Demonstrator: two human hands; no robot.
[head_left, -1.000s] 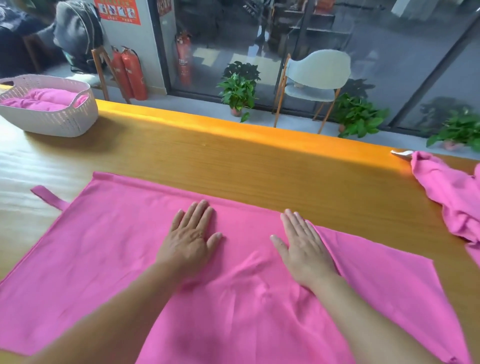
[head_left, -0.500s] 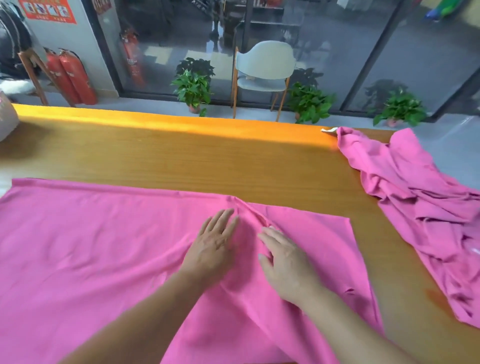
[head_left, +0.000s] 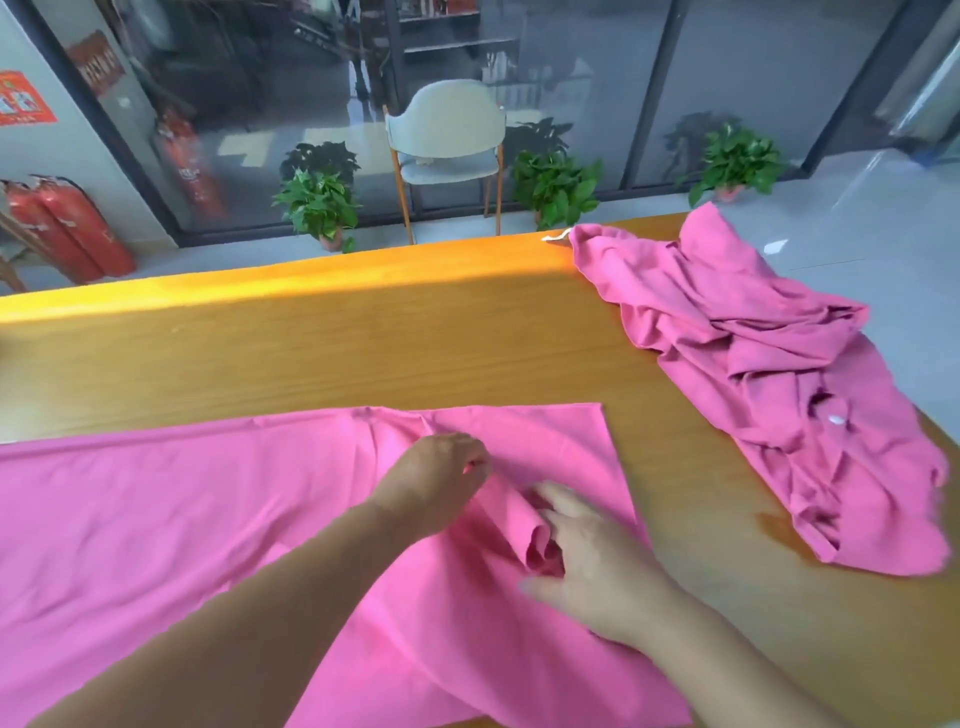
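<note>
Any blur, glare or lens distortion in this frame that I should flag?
Head view: the right hand is smeared by motion blur, the left hand pinching the flat pink cloth is sharper; sunlight overexposes the far edge of the orange wooden table; the glass wall carries reflections; the wide lens tilts the dark window frames outward.
</note>
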